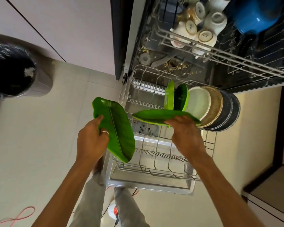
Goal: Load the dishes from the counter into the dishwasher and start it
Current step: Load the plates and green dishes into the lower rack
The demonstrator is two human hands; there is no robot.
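Note:
I look down into an open dishwasher. My left hand (91,140) grips a green leaf-shaped plate (115,128) by its left edge, left of the pulled-out lower rack (154,169). My right hand (185,135) holds a second green leaf plate (157,115) almost edge-on above the rack. Two more green leaf plates (170,95) stand upright in the rack beside a white plate (199,103), a brown plate (216,106) and dark speckled plates (229,110). The upper rack (220,53) carries upturned white cups (205,36) and a blue pot (254,15).
A grey bin with a black liner (13,71) stands on the tiled floor at left. Pale cabinet doors (64,27) rise behind it. A red cord (18,217) lies on the floor near my legs. Food scraps litter the dishwasher's bottom (174,64). A dark-edged cabinet (269,194) is at right.

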